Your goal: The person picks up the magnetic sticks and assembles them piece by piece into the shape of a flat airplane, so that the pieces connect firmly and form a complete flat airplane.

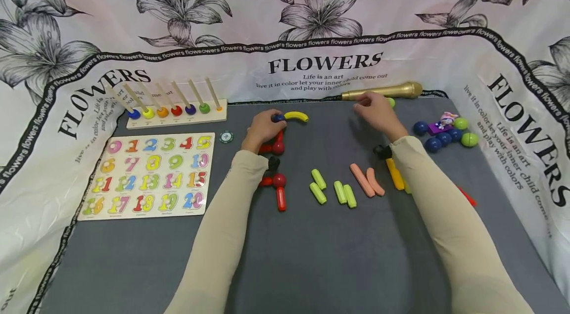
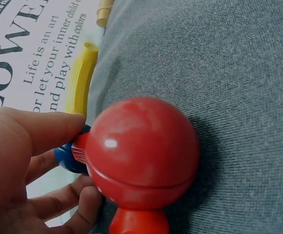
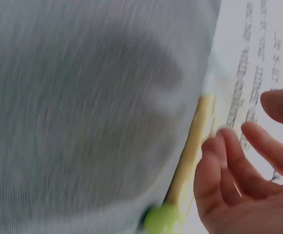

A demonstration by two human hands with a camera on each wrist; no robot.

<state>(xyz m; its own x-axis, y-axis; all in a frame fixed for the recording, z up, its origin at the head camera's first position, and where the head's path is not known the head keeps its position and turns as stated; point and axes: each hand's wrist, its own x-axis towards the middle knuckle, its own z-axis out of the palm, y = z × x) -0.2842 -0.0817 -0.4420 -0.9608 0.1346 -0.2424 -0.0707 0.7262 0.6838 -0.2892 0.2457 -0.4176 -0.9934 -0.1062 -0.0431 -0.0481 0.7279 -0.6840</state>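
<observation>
My left hand (image 1: 263, 128) pinches a blue ball (image 2: 69, 157) between thumb and fingers. A curved yellow stick (image 1: 296, 116) extends from that ball to the right. Close beside it, a red ball (image 2: 143, 146) fills the middle of the left wrist view, with a red stick (image 2: 139, 222) below it. Nearer the person lies another red ball (image 1: 279, 180) with red sticks attached. My right hand (image 1: 376, 110) hovers over the far side of the table, fingers loosely bent and holding nothing. Near it lie a gold microphone (image 1: 401, 90) and a lime-green ball (image 3: 161, 219).
Light-green sticks (image 1: 318, 179) and salmon sticks (image 1: 362, 180) lie mid-table. A yellow stick (image 1: 394, 174) is partly under the right forearm. Blue balls (image 1: 433, 144) and green balls (image 1: 469, 139) sit far right. Leftward are a number board (image 1: 147, 175), a peg stand (image 1: 178, 118) and a round chip (image 1: 226, 137).
</observation>
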